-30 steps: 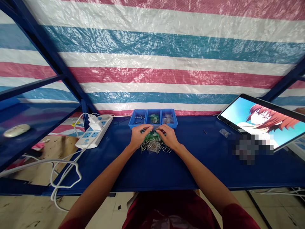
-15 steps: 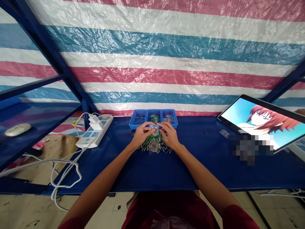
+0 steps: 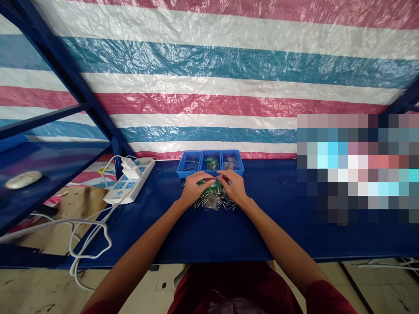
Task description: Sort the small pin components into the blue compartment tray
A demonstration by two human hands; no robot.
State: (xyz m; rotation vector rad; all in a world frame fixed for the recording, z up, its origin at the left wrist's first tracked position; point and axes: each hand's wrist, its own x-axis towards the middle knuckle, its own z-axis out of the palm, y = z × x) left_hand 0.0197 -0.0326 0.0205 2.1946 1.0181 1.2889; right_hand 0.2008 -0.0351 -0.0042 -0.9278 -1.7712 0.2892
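Observation:
My left hand hovers over the left side of a mixed pile, with its fingers curved and its thumb a little apart. Across from it, my right hand curves over the right side in the same way. Nothing shows between the fingers of either hand. The pile holds many thin metal pins, a clear plastic bag and green pieces. Right behind stands a blue bin with three compartments. Pins lie in its left compartment, green pieces in the middle one and clear bags in the right one.
A white power strip with a plugged-in adapter and looping cables lies at the left. One small dark pin rests on the blue table to the right. Blurred blocks cover the far right.
Clear plastic showed between my fingertips before; now it is gone from there. Both hands have come slightly nearer to me and lower over the pile.

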